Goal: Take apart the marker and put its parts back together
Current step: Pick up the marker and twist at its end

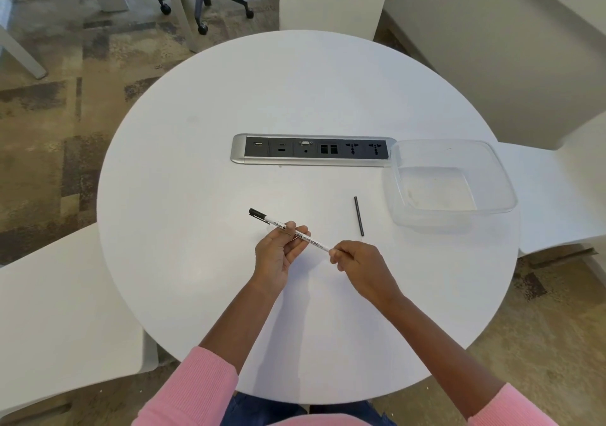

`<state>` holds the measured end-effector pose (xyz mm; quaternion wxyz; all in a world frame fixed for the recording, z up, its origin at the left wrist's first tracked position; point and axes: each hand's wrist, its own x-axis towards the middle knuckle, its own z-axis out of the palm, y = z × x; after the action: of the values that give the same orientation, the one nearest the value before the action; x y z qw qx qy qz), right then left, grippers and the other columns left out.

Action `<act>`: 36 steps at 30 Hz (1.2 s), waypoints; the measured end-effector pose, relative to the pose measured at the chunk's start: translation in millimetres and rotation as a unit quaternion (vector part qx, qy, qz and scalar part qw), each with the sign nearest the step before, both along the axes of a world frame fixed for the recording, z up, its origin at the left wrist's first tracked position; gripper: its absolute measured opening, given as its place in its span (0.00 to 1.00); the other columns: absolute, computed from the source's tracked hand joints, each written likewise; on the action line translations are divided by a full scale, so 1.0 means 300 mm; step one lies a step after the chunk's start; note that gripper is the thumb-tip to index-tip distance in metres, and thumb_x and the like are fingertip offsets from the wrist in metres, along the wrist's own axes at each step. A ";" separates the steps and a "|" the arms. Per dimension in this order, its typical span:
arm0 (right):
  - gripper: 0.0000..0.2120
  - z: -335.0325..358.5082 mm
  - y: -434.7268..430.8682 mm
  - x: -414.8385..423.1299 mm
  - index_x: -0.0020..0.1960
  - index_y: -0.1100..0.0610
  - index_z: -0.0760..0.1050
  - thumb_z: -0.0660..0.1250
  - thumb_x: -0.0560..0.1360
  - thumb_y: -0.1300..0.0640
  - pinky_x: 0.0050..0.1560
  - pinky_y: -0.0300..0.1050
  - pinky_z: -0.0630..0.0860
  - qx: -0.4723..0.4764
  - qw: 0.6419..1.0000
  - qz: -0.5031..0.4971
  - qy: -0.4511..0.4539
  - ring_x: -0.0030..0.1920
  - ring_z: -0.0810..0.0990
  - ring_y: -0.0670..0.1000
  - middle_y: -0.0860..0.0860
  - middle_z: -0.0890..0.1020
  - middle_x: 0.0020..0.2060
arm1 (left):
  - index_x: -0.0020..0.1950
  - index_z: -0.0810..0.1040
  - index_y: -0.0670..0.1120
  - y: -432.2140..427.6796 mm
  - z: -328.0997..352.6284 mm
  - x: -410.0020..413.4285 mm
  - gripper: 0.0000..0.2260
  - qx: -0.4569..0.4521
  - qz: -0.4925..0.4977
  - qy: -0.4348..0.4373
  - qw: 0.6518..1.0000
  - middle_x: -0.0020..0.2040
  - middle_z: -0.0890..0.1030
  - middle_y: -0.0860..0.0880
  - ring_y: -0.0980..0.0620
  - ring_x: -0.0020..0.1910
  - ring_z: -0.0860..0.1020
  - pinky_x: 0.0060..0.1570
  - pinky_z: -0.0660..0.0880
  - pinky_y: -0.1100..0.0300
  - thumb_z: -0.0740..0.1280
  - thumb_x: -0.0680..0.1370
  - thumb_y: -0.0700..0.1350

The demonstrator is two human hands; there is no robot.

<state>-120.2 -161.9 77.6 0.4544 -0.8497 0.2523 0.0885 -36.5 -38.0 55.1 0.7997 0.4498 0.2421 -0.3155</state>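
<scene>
The marker [295, 232] is held above the round white worktop [203, 169], slanting from its black cap [257, 213] at the upper left down to the right. The left hand [278, 251] has its fingers curled around the middle of the white barrel, while the right hand [355, 261] pinches the barrel's back end between fingertips; whether an end plug is there under those fingertips cannot be told. A thin black rod [359, 216], which looks like the ink core, lies by itself on the worktop, well clear of both hands and near an empty clear plastic tub [492, 156] that sits beside the built-in socket strip [313, 153]. By my reading, the taking apart is partly or fully done: the core is out, though the cap is on the barrel. What remains is sliding the core back into the barrel and closing the back end.
</scene>
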 end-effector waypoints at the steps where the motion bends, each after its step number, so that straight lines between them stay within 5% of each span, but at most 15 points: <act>1: 0.13 0.004 -0.004 0.006 0.34 0.57 0.75 0.60 0.76 0.60 0.33 0.40 0.66 0.044 0.999 -0.015 0.018 0.32 0.70 0.49 0.49 0.73 0.28 | 0.41 0.76 0.39 0.000 -0.002 0.001 0.07 0.002 -0.002 0.000 1.000 0.29 0.83 0.48 0.54 0.30 0.83 0.33 0.80 0.64 0.61 0.77 0.34; 7: 0.18 0.012 -0.026 0.028 0.31 0.57 0.72 0.56 0.79 0.57 0.30 0.36 0.68 0.314 0.937 -0.111 0.101 0.29 0.72 0.48 0.50 0.71 0.25 | 0.41 0.76 0.39 -0.006 -0.002 0.005 0.06 0.002 -0.002 0.005 1.000 0.29 0.83 0.48 0.54 0.30 0.83 0.34 0.81 0.64 0.62 0.78 0.34; 12: 0.11 -0.013 -0.001 0.013 0.41 0.59 0.77 0.60 0.77 0.54 0.35 0.39 0.68 0.042 0.998 -0.043 -0.012 0.33 0.72 0.50 0.51 0.74 0.29 | 0.42 0.75 0.39 -0.013 0.007 0.013 0.06 -0.002 0.014 0.012 1.000 0.28 0.83 0.48 0.55 0.29 0.83 0.33 0.80 0.64 0.62 0.78 0.35; 15: 0.07 -0.043 0.011 -0.012 0.48 0.59 0.76 0.67 0.73 0.56 0.38 0.32 0.67 -0.135 0.985 0.024 -0.107 0.37 0.73 0.49 0.50 0.76 0.35 | 0.42 0.75 0.39 -0.013 0.012 0.020 0.05 -0.005 0.021 0.013 1.000 0.28 0.83 0.48 0.55 0.29 0.82 0.33 0.80 0.64 0.62 0.77 0.35; 18: 0.05 -0.064 0.015 -0.019 0.45 0.59 0.76 0.65 0.72 0.58 0.33 0.43 0.74 -0.218 0.964 0.047 -0.148 0.37 0.76 0.54 0.54 0.79 0.35 | 0.42 0.75 0.39 -0.015 0.014 0.022 0.05 -0.006 0.020 0.014 1.000 0.29 0.83 0.48 0.55 0.29 0.82 0.34 0.80 0.64 0.63 0.77 0.36; 23: 0.09 -0.062 -0.006 -0.020 0.40 0.60 0.76 0.61 0.73 0.55 0.26 0.46 0.73 -0.272 0.943 0.069 -0.178 0.32 0.76 0.56 0.55 0.77 0.31 | 0.42 0.76 0.39 -0.016 0.013 0.022 0.06 -0.017 0.017 0.016 1.000 0.29 0.83 0.48 0.54 0.30 0.83 0.33 0.80 0.64 0.62 0.77 0.36; 27: 0.15 -0.041 0.002 -0.019 0.41 0.62 0.76 0.56 0.73 0.52 0.37 0.49 0.71 -0.173 0.974 0.043 -0.136 0.37 0.73 0.56 0.57 0.77 0.34 | 0.41 0.76 0.39 -0.013 0.013 0.022 0.06 -0.015 0.008 0.012 1.000 0.29 0.83 0.48 0.54 0.30 0.83 0.33 0.80 0.64 0.62 0.77 0.36; 30: 0.15 -0.016 0.013 -0.012 0.34 0.60 0.74 0.59 0.76 0.55 0.36 0.46 0.67 -0.001 0.996 -0.027 -0.081 0.33 0.71 0.53 0.55 0.74 0.30 | 0.41 0.76 0.39 -0.011 0.012 0.020 0.06 -0.012 0.003 0.008 1.000 0.29 0.83 0.48 0.54 0.30 0.83 0.33 0.80 0.65 0.62 0.78 0.36; 32: 0.19 -0.002 0.010 -0.003 0.28 0.57 0.71 0.58 0.78 0.59 0.32 0.42 0.66 0.172 0.978 -0.116 -0.033 0.29 0.69 0.51 0.50 0.71 0.23 | 0.41 0.76 0.39 -0.011 0.012 0.019 0.06 -0.013 0.003 0.007 1.000 0.29 0.83 0.48 0.54 0.30 0.83 0.33 0.80 0.65 0.62 0.78 0.36; 34: 0.20 0.006 0.006 0.008 0.28 0.57 0.69 0.56 0.78 0.58 0.29 0.38 0.67 0.341 0.922 -0.181 0.027 0.26 0.70 0.48 0.47 0.70 0.19 | 0.41 0.76 0.39 -0.012 0.013 0.018 0.06 -0.012 0.001 0.004 1.000 0.29 0.83 0.48 0.54 0.30 0.83 0.33 0.80 0.64 0.62 0.77 0.35; 36: 0.21 0.010 0.000 0.009 0.28 0.58 0.69 0.55 0.79 0.55 0.29 0.37 0.68 0.368 0.909 -0.189 0.053 0.26 0.71 0.48 0.48 0.70 0.20 | 0.41 0.76 0.39 -0.016 0.013 0.015 0.06 -0.011 0.000 0.003 1.000 0.29 0.83 0.48 0.54 0.30 0.83 0.33 0.80 0.64 0.62 0.77 0.35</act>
<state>-117.4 -161.9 80.7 0.7294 -0.5523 0.3815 0.1321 -32.0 -42.8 59.1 0.8037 0.4400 0.2414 -0.3197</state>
